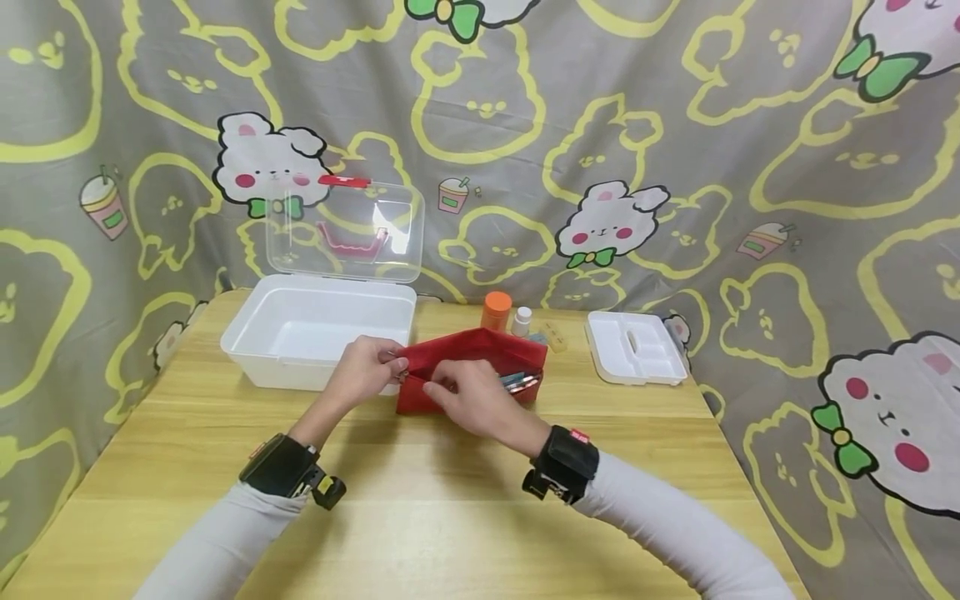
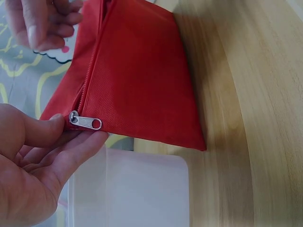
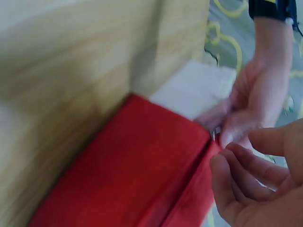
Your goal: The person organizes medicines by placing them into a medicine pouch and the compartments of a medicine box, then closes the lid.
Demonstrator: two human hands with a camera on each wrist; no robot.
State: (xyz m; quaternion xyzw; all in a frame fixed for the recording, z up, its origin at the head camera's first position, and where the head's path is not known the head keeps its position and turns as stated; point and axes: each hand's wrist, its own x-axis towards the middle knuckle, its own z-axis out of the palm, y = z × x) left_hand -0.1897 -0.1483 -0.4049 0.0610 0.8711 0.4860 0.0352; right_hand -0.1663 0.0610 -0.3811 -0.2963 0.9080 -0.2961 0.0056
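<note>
The red pouch (image 1: 468,371) stands on the worktop (image 1: 420,508) just before the open white box (image 1: 315,329), its zipper pull (image 2: 86,122) pinched in the left hand (image 1: 363,371). The right hand (image 1: 472,400) curls on the pouch's upper edge (exact grip unclear, wrist view blurred). Risk, in my judgement: contents protruding at the far end could snag the zipper.
</note>
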